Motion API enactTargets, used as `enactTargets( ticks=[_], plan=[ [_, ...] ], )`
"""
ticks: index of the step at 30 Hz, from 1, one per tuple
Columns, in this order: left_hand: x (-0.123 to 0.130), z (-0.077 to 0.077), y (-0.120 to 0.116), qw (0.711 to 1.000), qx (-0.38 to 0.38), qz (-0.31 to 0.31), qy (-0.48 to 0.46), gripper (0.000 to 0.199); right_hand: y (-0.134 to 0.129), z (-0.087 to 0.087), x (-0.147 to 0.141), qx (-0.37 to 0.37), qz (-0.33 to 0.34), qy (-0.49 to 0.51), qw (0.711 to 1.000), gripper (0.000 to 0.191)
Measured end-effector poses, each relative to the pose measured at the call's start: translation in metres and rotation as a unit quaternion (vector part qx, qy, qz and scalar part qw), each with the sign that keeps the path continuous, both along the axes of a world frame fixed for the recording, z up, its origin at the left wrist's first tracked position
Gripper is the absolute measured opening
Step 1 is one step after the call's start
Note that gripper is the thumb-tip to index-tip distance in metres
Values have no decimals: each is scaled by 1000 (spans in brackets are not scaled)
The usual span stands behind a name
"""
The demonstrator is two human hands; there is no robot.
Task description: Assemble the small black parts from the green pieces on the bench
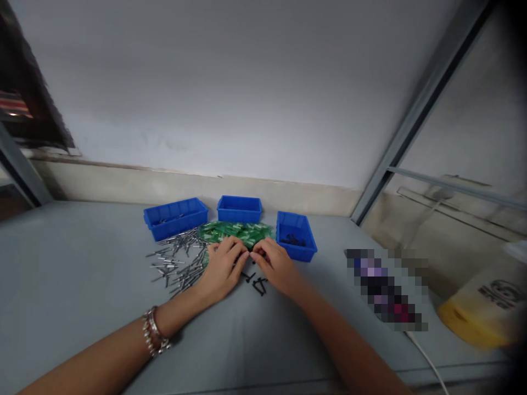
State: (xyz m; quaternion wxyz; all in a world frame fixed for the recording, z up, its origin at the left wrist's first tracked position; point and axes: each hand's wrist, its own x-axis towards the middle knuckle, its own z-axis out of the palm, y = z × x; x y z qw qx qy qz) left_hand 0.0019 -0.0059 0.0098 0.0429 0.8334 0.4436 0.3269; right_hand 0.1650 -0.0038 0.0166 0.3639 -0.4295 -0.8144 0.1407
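My left hand (224, 267) and my right hand (275, 264) meet over the middle of the grey table, fingertips pinched close together. Whatever sits between the fingertips is too small and hidden to make out. Just behind the hands lies a pile of green packets (236, 231). Metal rods (187, 274) are scattered to the left of my left hand, some partly under it. Several black screw-like pieces (259, 286) lie on the table below the fingertips.
Three blue bins stand behind: a left bin (177, 218) with a few pieces, a middle bin (239, 209), and a right bin (302, 252) holding black pieces. At the right are a pixelated object (382, 288), a white cable (426, 359) and a container with yellow contents (480, 318).
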Motion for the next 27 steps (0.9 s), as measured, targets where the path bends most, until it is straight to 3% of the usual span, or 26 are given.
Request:
enactTargets(
  ticks=[5,16,23,27],
  plan=[
    [0,0,-1,1000,6,-9,-11,13,-1,3,0,11,10,11,1000,22],
    [0,-2,0,1000,3,-5,-6,18,-2,6,0,23,24,41,999,11],
    [0,-1,-1,1000,8,-15,-9,15,-2,6,0,34,27,57,997,17],
    [0,0,-1,1000,0,-4,-8,16,-1,7,2,51,6,47,998,10]
  ],
)
